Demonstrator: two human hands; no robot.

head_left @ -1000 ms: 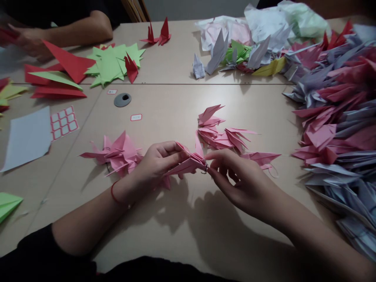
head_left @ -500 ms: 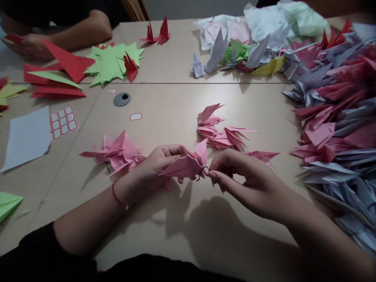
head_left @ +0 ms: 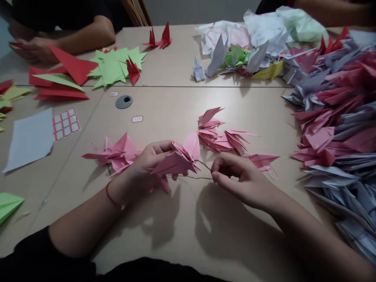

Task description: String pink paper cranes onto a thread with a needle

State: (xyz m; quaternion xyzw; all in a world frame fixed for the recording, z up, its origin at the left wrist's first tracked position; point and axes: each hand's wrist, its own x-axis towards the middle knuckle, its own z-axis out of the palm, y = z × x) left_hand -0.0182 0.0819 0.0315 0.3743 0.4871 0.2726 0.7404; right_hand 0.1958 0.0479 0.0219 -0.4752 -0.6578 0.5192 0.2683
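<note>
A pink paper crane (head_left: 173,161) is gripped in my left hand (head_left: 152,158), which has its fingers wrapped round it above the table. My right hand (head_left: 235,176) pinches a thin dark string (head_left: 204,164). The string stretches between that pinch and the crane's right end, and a lower strand runs back beneath the crane. Left of my left hand lies a cluster of pink cranes (head_left: 120,152). Beyond my hands another group of pink cranes (head_left: 220,137) rests on the table. A single pink crane (head_left: 263,161) with a pale loop lies behind my right wrist.
A large heap of pink and grey-lilac cranes (head_left: 346,117) fills the right side. Red folded papers (head_left: 73,66), green ones (head_left: 108,66) and a sticker sheet (head_left: 66,124) lie at left. Plastic bags (head_left: 264,31) sit at the back. Another person's hands (head_left: 35,49) hold red paper.
My right hand has drawn back slightly rightward, pulling a longer length of string out from the crane. My left hand has shifted a little left with the crane, which has tilted.
</note>
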